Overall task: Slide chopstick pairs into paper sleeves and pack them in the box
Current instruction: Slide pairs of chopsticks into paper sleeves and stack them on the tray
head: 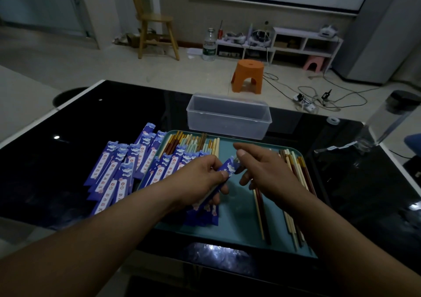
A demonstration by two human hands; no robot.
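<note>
My left hand [202, 173] grips a blue paper sleeve [227, 168] above the teal tray [237, 226]. My right hand [264, 171] pinches the sleeve's open top end, where chopstick tips seem to show; I cannot tell how deep they sit. Loose chopsticks lie on the tray in a row at the back [193, 143] and in a bundle at the right [296, 182]. One pair [262, 214] lies under my right wrist. Several blue sleeves [116, 171] are spread left of the tray. A clear plastic box [227, 116] stands open behind the tray.
The tray rests on a glossy black table [68, 160]. A tape roll [333, 120] and a clear plastic bag [364, 141] lie at the table's right. Beyond it are an orange stool [248, 74], a wooden chair [155, 23] and floor cables [319, 96].
</note>
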